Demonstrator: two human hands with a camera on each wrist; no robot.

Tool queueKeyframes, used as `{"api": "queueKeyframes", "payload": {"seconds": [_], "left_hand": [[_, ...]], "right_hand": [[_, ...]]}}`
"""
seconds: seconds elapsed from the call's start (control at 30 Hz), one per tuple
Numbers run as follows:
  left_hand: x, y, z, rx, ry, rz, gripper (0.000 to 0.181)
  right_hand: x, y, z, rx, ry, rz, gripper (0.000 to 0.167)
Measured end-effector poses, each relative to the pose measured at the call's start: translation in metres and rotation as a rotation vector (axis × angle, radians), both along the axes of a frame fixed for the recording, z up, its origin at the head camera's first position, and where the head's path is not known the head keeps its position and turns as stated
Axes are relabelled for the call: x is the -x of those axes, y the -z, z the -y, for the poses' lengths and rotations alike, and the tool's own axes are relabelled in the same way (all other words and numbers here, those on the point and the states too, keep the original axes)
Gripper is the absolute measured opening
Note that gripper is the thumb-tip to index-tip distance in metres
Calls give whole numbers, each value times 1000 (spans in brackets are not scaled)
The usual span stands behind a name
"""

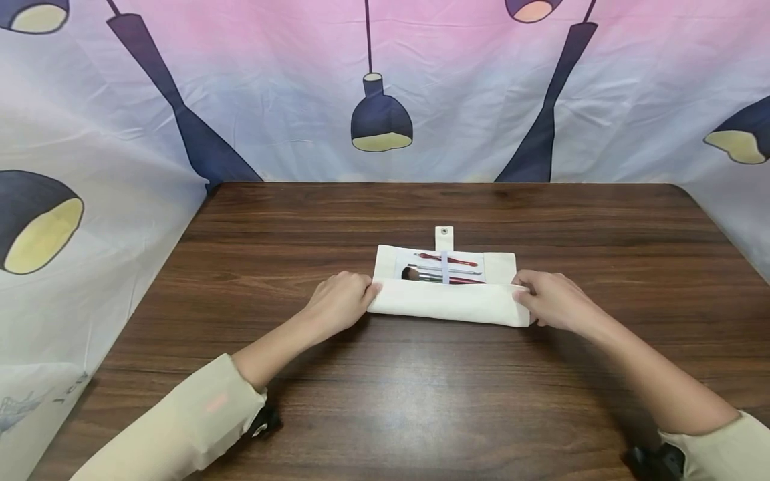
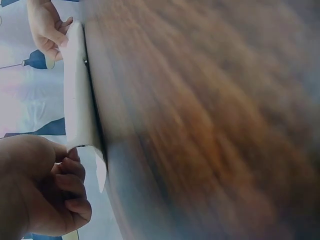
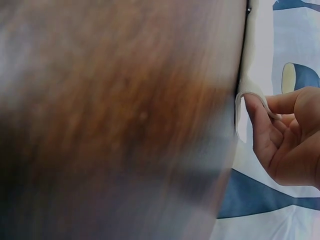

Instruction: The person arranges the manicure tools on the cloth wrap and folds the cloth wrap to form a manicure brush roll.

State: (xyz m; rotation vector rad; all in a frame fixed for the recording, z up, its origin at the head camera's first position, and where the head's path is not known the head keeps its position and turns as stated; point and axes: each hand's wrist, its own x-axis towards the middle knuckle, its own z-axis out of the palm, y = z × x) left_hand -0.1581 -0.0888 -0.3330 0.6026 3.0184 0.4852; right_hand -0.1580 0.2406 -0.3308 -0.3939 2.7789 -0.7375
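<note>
A white fabric roll-up pouch lies on the table, its near part folded over toward the back. Above the fold, a makeup brush with a dark tip and a slim red-handled tool sit under a pale elastic band. A strap with a metal snap points to the far side. My left hand pinches the left end of the folded edge. At the right end, my right hand pinches the fabric between thumb and fingers; the right wrist view shows the cloth curling there.
The dark wooden table stretches around the pouch on all sides. Behind it hangs a cloth backdrop printed with lamps, reaching the table's back edge. Pale sleeves cover both forearms.
</note>
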Motion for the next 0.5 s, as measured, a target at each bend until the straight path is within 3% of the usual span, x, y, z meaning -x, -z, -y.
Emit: {"api": "queueKeyframes", "payload": {"seconds": [0.23, 0.5], "left_hand": [[4, 1, -3, 50, -19, -11, 37], [7, 5, -3, 69, -29, -4, 37]], "right_hand": [[2, 1, 3, -23, 30, 19, 21], [5, 2, 6, -73, 35, -21, 19]]}}
